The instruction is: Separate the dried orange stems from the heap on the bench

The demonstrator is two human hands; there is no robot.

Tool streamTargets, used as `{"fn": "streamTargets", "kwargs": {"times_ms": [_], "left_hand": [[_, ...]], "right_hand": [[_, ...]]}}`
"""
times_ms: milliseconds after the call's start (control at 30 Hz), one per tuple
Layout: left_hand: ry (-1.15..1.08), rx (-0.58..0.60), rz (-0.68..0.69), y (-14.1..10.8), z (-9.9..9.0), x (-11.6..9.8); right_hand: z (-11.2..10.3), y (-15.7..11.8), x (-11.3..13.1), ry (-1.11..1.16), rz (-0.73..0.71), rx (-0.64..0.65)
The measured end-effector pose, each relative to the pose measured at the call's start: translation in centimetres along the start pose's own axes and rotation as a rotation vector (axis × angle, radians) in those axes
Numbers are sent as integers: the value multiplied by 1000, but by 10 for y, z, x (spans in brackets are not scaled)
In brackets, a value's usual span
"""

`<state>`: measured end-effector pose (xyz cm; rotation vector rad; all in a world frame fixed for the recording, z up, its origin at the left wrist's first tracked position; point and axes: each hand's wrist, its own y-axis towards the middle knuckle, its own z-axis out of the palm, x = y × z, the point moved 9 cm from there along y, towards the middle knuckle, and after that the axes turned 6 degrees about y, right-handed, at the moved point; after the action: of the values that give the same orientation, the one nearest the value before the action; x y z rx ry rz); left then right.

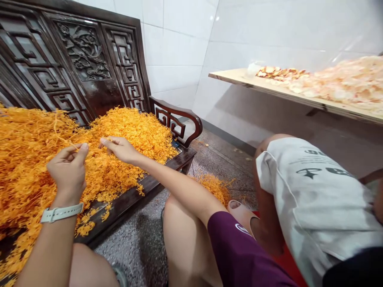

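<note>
- The orange strand [62, 138] is above the orange pile [134, 125], between the front edge of the bench [181, 159] and its backrest [100, 95].
- The left hand [68, 165] pinches this strand with thumb and finger; it is the nearer hand to the strand's loose part.
- From these fingers, the long axis goes leftward, then bends upward to the backrest.
- The right hand [122, 150], on the side of the armrest [196, 123], has its fingertips together; I cannot tell whether they pinch the strand.
- The two hands are near, but apart.
</note>
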<state>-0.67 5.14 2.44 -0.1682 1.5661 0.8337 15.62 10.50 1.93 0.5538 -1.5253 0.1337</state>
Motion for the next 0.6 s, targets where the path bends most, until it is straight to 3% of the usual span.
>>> {"fn": "streamTargets", "kwargs": {"times_ms": [200,400,500,600], "left_hand": [[-18,-43,8,3,0,5],[-2,35,57,-1,11,2],[-21,46,18,2,10,9],[-57,13,-4,9,1,17]], "right_hand": [[-18,-1,10,179,1,-98],[-33,0,20,229,-79,-182],[-28,1,26,256,-95,-172],[1,-4,40,175,-145,-50]]}}
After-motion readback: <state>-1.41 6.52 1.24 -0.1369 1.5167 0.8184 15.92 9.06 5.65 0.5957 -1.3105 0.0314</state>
